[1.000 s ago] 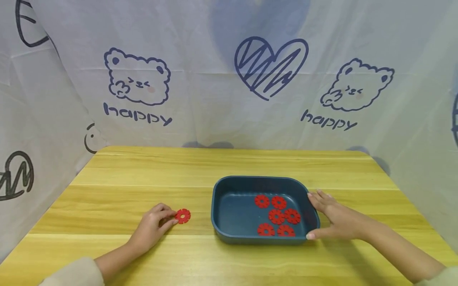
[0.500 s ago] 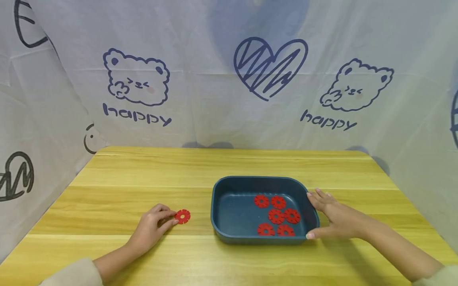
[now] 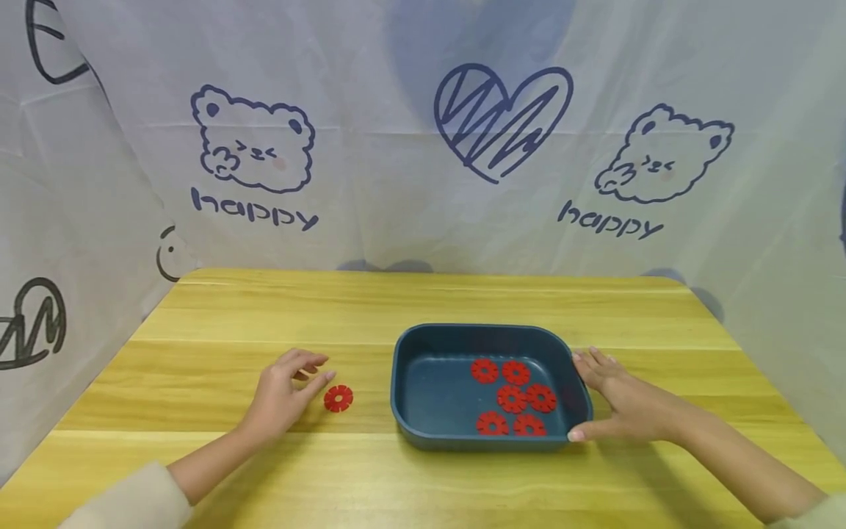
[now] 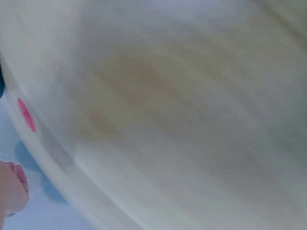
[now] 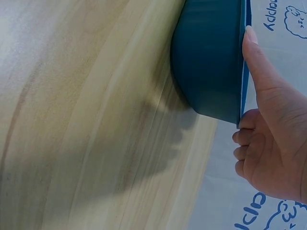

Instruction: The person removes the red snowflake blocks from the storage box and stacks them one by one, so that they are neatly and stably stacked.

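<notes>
A red notched disc (image 3: pixel 338 398), flower-like with a hole in its middle, lies flat on the table. My left hand (image 3: pixel 280 393) hovers just left of it, fingers loosely bent and holding nothing. That hand shows only partly in the left wrist view, at the lower left, with the disc (image 4: pixel 26 115) above it. Several similar red discs (image 3: pixel 512 399) lie inside a dark blue rectangular tub (image 3: pixel 423 443), toward its right half. My right hand (image 3: pixel 631 404) rests against the tub's right end, fingers spread. In the right wrist view its thumb (image 5: pixel 261 67) touches the rim.
The wooden table (image 3: pixel 277 308) has a pale cloth (image 3: pixel 370 184) with bear and heart drawings behind it and at its sides. The tub stands right of the table's middle, with bare wood between it and the loose disc.
My left hand has let go of the red disc and risen slightly up and away from it. The disc stays in place. My right hand and the tub have hardly moved.
</notes>
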Tool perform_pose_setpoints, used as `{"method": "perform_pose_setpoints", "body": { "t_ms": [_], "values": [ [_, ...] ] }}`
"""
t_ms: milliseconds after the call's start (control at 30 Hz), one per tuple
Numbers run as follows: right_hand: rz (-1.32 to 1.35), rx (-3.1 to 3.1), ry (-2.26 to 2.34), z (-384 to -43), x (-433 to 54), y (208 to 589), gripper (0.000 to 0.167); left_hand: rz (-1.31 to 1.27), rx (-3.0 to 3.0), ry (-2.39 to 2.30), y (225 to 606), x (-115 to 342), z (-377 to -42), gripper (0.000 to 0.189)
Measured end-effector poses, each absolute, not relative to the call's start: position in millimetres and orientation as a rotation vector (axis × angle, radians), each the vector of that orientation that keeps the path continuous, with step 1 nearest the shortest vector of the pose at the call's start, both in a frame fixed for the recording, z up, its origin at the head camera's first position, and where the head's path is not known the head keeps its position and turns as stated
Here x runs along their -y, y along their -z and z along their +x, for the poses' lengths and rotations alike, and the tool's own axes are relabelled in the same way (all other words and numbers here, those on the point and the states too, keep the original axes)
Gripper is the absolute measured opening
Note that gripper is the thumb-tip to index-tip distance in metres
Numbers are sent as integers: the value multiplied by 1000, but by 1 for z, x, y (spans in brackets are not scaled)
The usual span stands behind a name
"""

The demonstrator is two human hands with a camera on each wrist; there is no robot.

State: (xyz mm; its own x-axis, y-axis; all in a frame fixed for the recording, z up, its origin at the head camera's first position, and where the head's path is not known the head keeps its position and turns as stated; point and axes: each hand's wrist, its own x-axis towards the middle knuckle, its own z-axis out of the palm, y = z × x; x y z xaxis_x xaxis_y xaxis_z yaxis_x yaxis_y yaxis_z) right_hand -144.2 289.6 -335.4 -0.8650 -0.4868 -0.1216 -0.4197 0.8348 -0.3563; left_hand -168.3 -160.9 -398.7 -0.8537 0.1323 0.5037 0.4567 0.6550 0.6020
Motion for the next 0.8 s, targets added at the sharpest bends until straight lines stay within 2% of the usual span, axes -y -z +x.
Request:
{"method": "perform_pose_setpoints", "body": {
  "t_ms": [800],
  "values": [
    [-726, -2799, 485, -144, -290, 335, 108, -746, 2344, 1191, 344, 95, -166, 23]
  ]
}}
